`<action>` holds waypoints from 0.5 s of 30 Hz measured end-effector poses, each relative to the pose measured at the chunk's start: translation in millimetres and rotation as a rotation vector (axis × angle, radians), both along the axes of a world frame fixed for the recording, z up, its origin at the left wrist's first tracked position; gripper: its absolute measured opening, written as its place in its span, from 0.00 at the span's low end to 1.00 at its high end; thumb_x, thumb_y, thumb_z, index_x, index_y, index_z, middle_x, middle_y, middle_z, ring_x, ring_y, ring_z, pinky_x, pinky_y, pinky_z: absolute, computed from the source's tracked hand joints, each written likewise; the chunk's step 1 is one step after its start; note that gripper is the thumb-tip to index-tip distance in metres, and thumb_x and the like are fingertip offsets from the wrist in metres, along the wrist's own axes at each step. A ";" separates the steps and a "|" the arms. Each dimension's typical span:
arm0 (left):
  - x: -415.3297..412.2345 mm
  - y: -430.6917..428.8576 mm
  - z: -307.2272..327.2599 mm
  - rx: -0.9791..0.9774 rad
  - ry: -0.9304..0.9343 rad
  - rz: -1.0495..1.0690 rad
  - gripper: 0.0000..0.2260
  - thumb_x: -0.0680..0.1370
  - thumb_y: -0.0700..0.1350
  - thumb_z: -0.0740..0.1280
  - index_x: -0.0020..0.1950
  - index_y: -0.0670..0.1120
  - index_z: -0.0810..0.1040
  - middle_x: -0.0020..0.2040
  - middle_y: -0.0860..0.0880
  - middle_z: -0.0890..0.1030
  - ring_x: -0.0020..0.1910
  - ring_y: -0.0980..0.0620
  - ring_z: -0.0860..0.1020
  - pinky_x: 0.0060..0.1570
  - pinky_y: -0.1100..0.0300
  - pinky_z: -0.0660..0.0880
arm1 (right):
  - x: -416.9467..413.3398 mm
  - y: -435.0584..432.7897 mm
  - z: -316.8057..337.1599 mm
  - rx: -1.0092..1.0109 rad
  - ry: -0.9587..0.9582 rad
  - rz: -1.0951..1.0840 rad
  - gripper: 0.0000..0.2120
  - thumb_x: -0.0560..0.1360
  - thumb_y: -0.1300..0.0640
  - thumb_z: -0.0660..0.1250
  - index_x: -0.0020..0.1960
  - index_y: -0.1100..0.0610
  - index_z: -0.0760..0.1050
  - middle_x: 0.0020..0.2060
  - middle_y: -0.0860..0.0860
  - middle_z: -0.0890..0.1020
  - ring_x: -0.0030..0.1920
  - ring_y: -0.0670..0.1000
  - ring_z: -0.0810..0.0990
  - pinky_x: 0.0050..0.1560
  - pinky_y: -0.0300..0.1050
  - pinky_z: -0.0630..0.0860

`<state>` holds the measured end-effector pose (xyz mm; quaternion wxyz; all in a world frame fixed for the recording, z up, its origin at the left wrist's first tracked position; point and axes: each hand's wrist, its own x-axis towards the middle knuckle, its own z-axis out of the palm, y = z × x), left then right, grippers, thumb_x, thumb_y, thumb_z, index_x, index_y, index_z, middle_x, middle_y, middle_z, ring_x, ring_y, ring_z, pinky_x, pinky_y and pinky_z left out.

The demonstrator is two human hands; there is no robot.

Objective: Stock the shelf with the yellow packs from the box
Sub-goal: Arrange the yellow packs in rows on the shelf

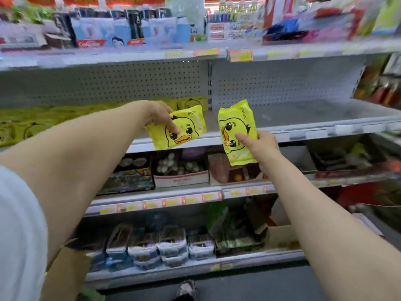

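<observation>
My left hand (159, 115) pinches a yellow pack with a duck face (184, 131), tilted, just above the front edge of the middle shelf (303, 124). My right hand (259, 146) grips a second yellow duck pack (235, 127), held upright in front of the same shelf edge. More yellow packs (32, 122) lie in a row on the left part of that shelf, with one standing at the back (193, 103). The right part of the shelf is bare. A brown cardboard box (65, 268) shows at the lower left under my left arm.
A top shelf (130, 55) holds blue and white boxes. Below the middle shelf sit boxes of goods (180, 170), and lower down plastic tubs (171, 246). A cardboard carton (280, 237) stands on the lowest shelf at right. Dark floor runs along the bottom.
</observation>
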<state>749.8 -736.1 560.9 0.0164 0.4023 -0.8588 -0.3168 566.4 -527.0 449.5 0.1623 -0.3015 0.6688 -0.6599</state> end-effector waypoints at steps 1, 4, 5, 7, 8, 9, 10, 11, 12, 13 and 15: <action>-14.6 -2.3 -0.9 -0.012 -0.008 -0.018 0.21 0.68 0.40 0.78 0.60 0.42 0.79 0.46 0.46 0.85 0.42 0.47 0.84 0.45 0.52 0.80 | -11.4 0.3 -0.6 0.000 0.007 -0.011 0.09 0.73 0.54 0.75 0.52 0.55 0.82 0.47 0.51 0.86 0.45 0.50 0.84 0.47 0.45 0.83; -59.1 -22.2 -7.1 -0.047 -0.044 -0.050 0.29 0.65 0.45 0.81 0.64 0.43 0.77 0.52 0.46 0.84 0.48 0.44 0.83 0.55 0.47 0.78 | -46.3 -9.1 -5.2 0.029 0.030 -0.033 0.05 0.72 0.52 0.76 0.46 0.50 0.82 0.45 0.48 0.86 0.50 0.53 0.84 0.56 0.55 0.81; -73.8 -31.5 -9.8 -0.059 -0.064 -0.058 0.30 0.65 0.46 0.81 0.64 0.43 0.76 0.55 0.44 0.83 0.51 0.43 0.82 0.58 0.45 0.77 | -57.6 -15.0 -6.3 0.032 0.039 -0.035 0.04 0.72 0.52 0.76 0.45 0.49 0.82 0.45 0.48 0.86 0.50 0.53 0.84 0.56 0.56 0.81; -103.5 -53.7 -13.7 -0.103 -0.113 -0.075 0.33 0.63 0.49 0.81 0.66 0.44 0.76 0.61 0.44 0.80 0.58 0.41 0.79 0.63 0.44 0.73 | -80.1 -31.1 -6.8 0.038 0.070 -0.034 0.04 0.72 0.52 0.76 0.44 0.49 0.82 0.44 0.48 0.86 0.49 0.53 0.85 0.55 0.57 0.81; -119.1 -68.4 -15.2 -0.137 -0.125 -0.077 0.36 0.63 0.50 0.81 0.68 0.44 0.74 0.64 0.44 0.78 0.62 0.41 0.77 0.66 0.44 0.71 | -92.4 -41.1 -6.4 0.044 0.089 -0.030 0.04 0.73 0.53 0.75 0.44 0.49 0.81 0.43 0.47 0.86 0.48 0.52 0.85 0.54 0.55 0.81; -133.6 -83.3 -15.9 -0.179 -0.136 -0.071 0.39 0.64 0.51 0.81 0.71 0.44 0.72 0.68 0.44 0.75 0.66 0.41 0.74 0.68 0.44 0.69 | -105.3 -51.3 -4.6 0.048 0.108 -0.027 0.04 0.73 0.53 0.75 0.45 0.49 0.81 0.43 0.47 0.86 0.47 0.51 0.85 0.52 0.53 0.82; -147.3 -97.1 -15.3 -0.231 -0.142 -0.050 0.41 0.65 0.52 0.80 0.74 0.43 0.68 0.71 0.44 0.72 0.69 0.41 0.71 0.69 0.46 0.67 | -118.8 -63.0 -3.1 0.053 0.133 -0.022 0.04 0.73 0.53 0.75 0.47 0.51 0.81 0.42 0.46 0.85 0.45 0.49 0.84 0.50 0.50 0.82; -162.1 -113.9 -13.6 -0.289 -0.139 -0.030 0.41 0.66 0.54 0.79 0.74 0.43 0.67 0.72 0.44 0.70 0.70 0.41 0.69 0.69 0.47 0.67 | -133.3 -75.6 -0.5 0.062 0.162 -0.017 0.06 0.73 0.54 0.75 0.49 0.52 0.82 0.42 0.45 0.85 0.44 0.48 0.84 0.47 0.47 0.82; -176.5 -131.8 -12.1 -0.341 -0.136 -0.023 0.39 0.68 0.55 0.78 0.74 0.43 0.68 0.71 0.44 0.71 0.69 0.42 0.70 0.67 0.49 0.69 | -148.0 -89.8 2.9 0.075 0.191 -0.014 0.09 0.73 0.54 0.75 0.51 0.55 0.82 0.42 0.46 0.85 0.43 0.48 0.84 0.45 0.45 0.82; -189.3 -147.5 -10.9 -0.381 -0.136 -0.023 0.36 0.68 0.57 0.77 0.71 0.43 0.71 0.68 0.44 0.73 0.66 0.42 0.72 0.64 0.50 0.71 | -162.3 -104.9 7.4 0.091 0.209 -0.011 0.11 0.72 0.54 0.76 0.52 0.57 0.81 0.42 0.48 0.85 0.44 0.49 0.84 0.45 0.45 0.82; -211.6 -181.7 -10.6 -0.427 -0.170 -0.075 0.28 0.67 0.60 0.76 0.62 0.46 0.78 0.59 0.46 0.79 0.57 0.45 0.77 0.56 0.53 0.75 | -191.1 -141.2 14.7 0.134 0.241 0.004 0.10 0.71 0.54 0.77 0.49 0.56 0.80 0.43 0.51 0.85 0.45 0.54 0.84 0.46 0.49 0.81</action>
